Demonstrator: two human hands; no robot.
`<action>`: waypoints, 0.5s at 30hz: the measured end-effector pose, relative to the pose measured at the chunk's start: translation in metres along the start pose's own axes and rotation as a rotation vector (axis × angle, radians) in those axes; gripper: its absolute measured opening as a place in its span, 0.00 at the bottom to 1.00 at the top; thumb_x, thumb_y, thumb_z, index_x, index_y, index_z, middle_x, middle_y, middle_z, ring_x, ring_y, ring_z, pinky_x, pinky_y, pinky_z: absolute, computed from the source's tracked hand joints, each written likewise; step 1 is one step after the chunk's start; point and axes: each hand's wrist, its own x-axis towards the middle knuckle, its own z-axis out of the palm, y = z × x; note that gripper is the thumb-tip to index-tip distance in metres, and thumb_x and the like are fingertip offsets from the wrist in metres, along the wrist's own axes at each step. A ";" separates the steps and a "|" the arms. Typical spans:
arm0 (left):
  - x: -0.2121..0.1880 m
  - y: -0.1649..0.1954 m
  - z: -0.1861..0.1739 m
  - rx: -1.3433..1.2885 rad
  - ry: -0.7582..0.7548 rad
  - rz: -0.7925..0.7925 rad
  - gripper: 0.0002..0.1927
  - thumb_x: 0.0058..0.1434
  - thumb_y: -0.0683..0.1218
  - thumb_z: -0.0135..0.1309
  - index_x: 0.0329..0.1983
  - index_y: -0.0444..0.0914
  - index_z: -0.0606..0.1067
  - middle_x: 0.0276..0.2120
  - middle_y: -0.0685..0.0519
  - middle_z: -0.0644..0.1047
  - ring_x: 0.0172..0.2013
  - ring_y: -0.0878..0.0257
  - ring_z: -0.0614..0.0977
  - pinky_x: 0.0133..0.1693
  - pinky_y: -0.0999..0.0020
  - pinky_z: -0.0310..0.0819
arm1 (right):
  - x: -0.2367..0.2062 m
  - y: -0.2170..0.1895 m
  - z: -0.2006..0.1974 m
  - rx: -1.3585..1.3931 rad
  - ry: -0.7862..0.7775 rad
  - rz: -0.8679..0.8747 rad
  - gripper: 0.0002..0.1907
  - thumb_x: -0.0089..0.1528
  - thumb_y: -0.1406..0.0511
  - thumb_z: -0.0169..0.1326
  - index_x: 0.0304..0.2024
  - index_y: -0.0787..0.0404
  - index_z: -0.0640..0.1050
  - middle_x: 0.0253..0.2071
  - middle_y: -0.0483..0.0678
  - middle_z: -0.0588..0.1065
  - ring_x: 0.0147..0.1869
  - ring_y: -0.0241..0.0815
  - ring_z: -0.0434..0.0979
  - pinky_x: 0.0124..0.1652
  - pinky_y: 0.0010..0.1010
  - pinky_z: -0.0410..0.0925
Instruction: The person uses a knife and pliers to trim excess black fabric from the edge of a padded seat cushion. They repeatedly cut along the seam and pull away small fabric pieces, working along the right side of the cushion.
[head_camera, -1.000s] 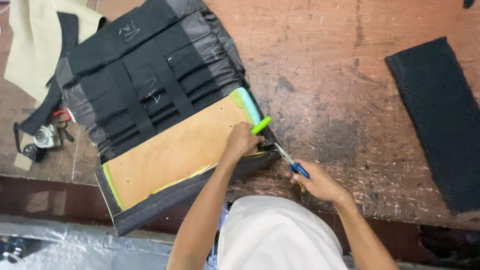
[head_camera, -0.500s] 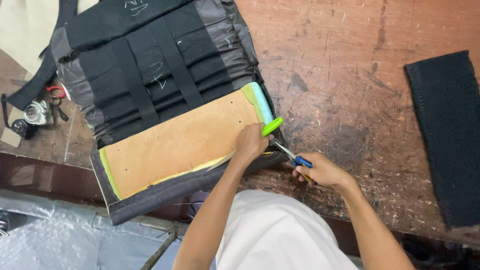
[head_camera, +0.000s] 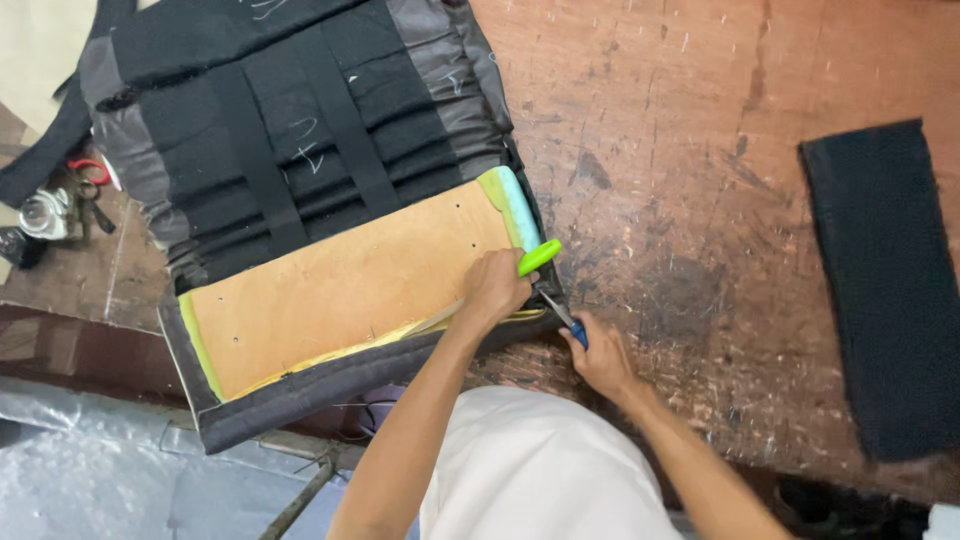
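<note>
A scratched, reddish-brown table (head_camera: 700, 150) carries the work. Most of its left half is taken by a black and grey seat cover (head_camera: 300, 130) lying inside-out, with straps and chalk marks across it. Against its near edge lies a tan foam pad (head_camera: 340, 290) with a yellow-green rim, tucked into the cover's dark border (head_camera: 330, 385), which overhangs the table's front edge. The border looks wrapped along the whole front and left side of the pad; the right corner, where both hands meet, seems to be the part still being worked, though how much remains cannot be told.

A long strip of black fabric (head_camera: 880, 290) lies well apart on the right, untouched.

The left hand (head_camera: 495, 288) presses down on the pad's right corner, its fingers curled shut around a bright green handle (head_camera: 538, 257). The right hand (head_camera: 600, 355) sits just beside it at the border, fingers closed on a thin tool with a blue grip (head_camera: 575, 332); its tip is hidden between the hands.

Small metal bits and a red-handled tool (head_camera: 70, 200) lie at the far left.
</note>
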 end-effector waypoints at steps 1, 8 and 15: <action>0.000 0.001 0.001 -0.004 0.013 -0.007 0.13 0.55 0.50 0.63 0.34 0.35 0.80 0.32 0.36 0.80 0.37 0.37 0.81 0.41 0.42 0.73 | -0.001 0.002 0.006 -0.009 0.054 -0.048 0.16 0.63 0.60 0.57 0.49 0.62 0.76 0.27 0.60 0.76 0.31 0.60 0.77 0.31 0.45 0.68; 0.005 -0.004 -0.001 -0.046 -0.021 -0.030 0.13 0.54 0.50 0.63 0.35 0.36 0.81 0.32 0.36 0.80 0.37 0.37 0.82 0.40 0.43 0.74 | 0.018 0.012 -0.020 0.461 -0.436 0.259 0.17 0.66 0.57 0.57 0.48 0.64 0.79 0.34 0.54 0.82 0.35 0.48 0.82 0.31 0.34 0.69; 0.010 -0.007 -0.004 -0.036 -0.072 -0.059 0.13 0.56 0.52 0.63 0.37 0.38 0.81 0.32 0.37 0.81 0.37 0.38 0.82 0.40 0.44 0.74 | 0.047 0.024 -0.041 1.049 -0.934 0.811 0.20 0.65 0.56 0.49 0.47 0.67 0.77 0.34 0.57 0.79 0.32 0.48 0.81 0.21 0.22 0.62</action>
